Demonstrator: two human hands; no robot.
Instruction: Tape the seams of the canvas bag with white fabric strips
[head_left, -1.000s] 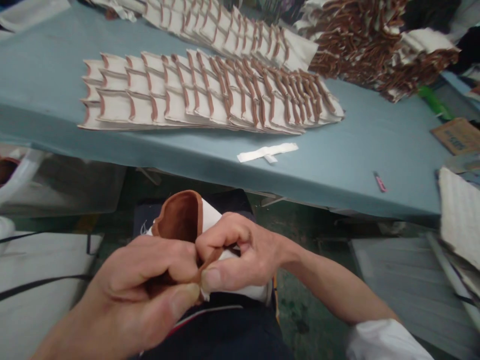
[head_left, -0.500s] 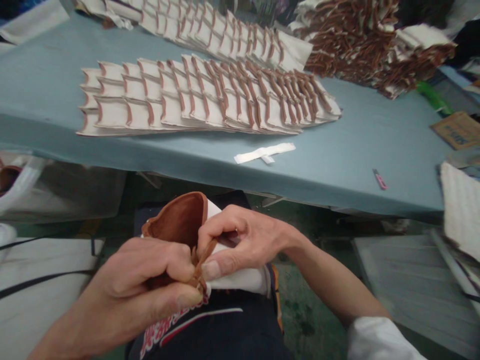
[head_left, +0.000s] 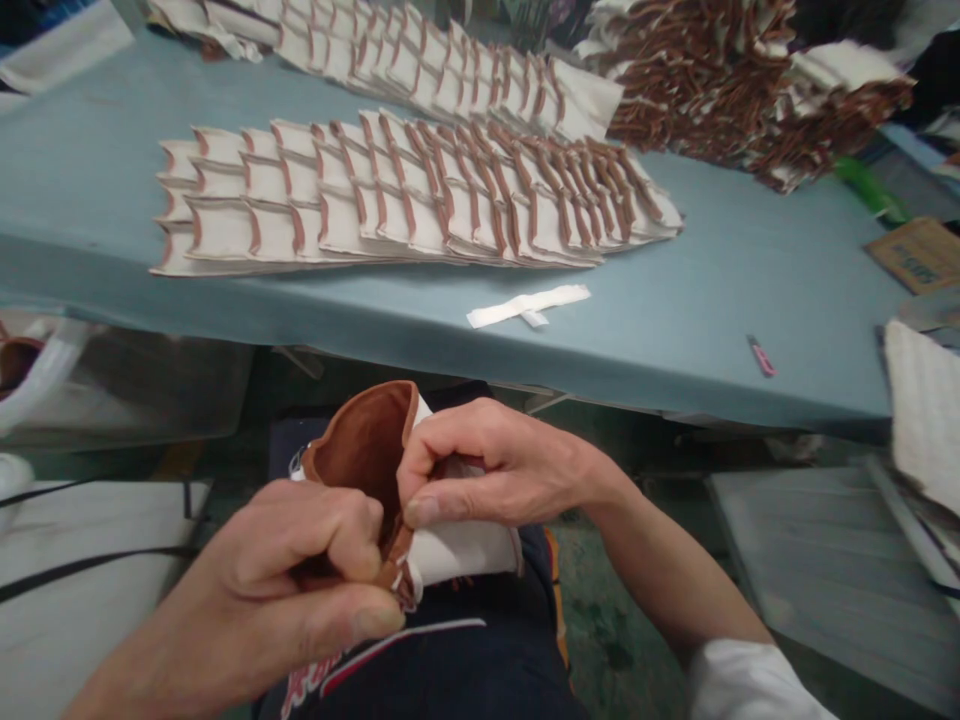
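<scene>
A tube-like sewn piece (head_left: pixel 356 445), brown inside and white outside, rests over my lap with its wide opening facing up. My left hand (head_left: pixel 289 575) is closed, thumb and bent fingers pinching the near end of its brown edge. Close beside it, my right hand (head_left: pixel 499 465) pinches the same edge between thumb and index finger. White cloth of the piece shows below the right hand. Loose threads hang at the edge by the left thumb. Part of the gripped edge is hidden behind my fingers.
On the blue-covered table (head_left: pixel 675 330) lie overlapping rows of white pieces with brown edges (head_left: pixel 405 200). A larger brown-and-white heap (head_left: pixel 705 90) stands behind, right. Nearer are a white strip (head_left: pixel 529 305) and a small pink-handled cutter (head_left: pixel 761 357). Cardboard (head_left: pixel 915 255) sits far right.
My hands have drawn slightly apart along the brown edge, the left a little lower. The piece's opening has shifted slightly, and more of the edge shows between my fingers.
</scene>
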